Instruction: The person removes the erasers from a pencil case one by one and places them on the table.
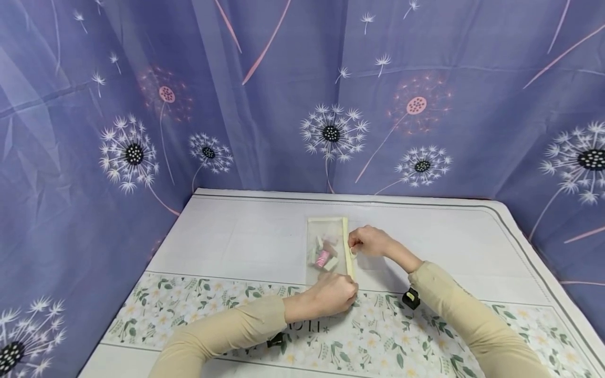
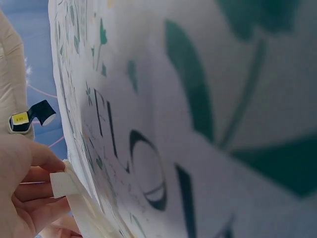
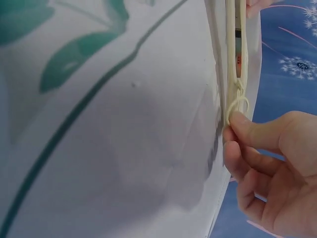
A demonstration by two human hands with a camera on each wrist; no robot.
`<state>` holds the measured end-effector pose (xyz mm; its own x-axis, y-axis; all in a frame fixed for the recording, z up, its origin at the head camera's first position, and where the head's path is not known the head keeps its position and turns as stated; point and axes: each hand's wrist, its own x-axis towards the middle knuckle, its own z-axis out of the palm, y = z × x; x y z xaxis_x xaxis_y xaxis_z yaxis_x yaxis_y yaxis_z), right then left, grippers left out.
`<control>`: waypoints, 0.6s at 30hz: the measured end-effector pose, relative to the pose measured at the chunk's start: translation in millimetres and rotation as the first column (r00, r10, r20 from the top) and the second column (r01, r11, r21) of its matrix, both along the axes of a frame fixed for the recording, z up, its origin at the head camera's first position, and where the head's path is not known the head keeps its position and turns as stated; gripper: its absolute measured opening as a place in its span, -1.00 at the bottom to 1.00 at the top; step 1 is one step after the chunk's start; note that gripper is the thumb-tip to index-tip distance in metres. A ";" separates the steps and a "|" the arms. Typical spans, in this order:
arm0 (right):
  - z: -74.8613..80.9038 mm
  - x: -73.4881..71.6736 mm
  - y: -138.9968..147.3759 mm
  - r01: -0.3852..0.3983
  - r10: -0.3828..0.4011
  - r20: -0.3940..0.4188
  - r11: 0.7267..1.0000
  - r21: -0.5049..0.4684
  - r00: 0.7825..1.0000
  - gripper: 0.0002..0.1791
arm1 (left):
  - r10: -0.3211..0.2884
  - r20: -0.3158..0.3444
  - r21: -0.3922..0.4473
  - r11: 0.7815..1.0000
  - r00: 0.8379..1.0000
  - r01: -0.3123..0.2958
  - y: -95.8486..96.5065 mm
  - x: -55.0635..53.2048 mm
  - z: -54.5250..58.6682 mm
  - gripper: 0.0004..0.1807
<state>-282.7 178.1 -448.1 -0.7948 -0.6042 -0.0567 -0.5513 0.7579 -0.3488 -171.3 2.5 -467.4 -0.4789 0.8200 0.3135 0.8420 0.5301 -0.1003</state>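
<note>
A see-through pouch point(image 1: 326, 224) with a cream zipper point(image 1: 345, 236) along its right side lies flat on the table. Inside it are a pink roll-like item point(image 1: 323, 258) and several pale pieces, blurred by the mesh-like cover. My left hand point(image 1: 333, 294) pinches the near end of the zipper; the left wrist view shows a cream end tab point(image 2: 64, 184) between thumb and fingers. Farther up the same edge, my right hand point(image 1: 371, 241) pinches a cream ring pull point(image 3: 246, 101) on the slider. Beyond the slider, towards the left hand, the zipper's two sides stand apart.
A white tablecloth point(image 1: 264, 236) with a flowered band point(image 1: 189, 304) and printed letters covers the table. A purple dandelion curtain point(image 1: 279, 131) hangs behind and at both sides. Small black devices sit at both wrists, one point(image 1: 411, 298) by the right cuff.
</note>
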 end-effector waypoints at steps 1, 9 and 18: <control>-0.1 -0.4 -0.1 0.014 -0.014 -0.010 1.000 -0.001 1.000 -0.91 | -0.002 0.001 0.003 1.000 1.000 0.002 0.2 0.2 -0.1 -0.78; -1.6 -3.5 -0.8 0.092 -0.092 -0.076 0.996 -0.009 0.993 -0.89 | 0.001 -0.022 -0.004 1.000 1.000 -0.001 0.5 0.7 -1.6 -0.82; -2.8 -10.6 -3.5 0.201 -0.200 -0.085 0.980 0.007 0.976 -0.95 | 0.000 -0.027 -0.004 1.000 1.000 0.000 -0.4 1.7 -3.5 -0.84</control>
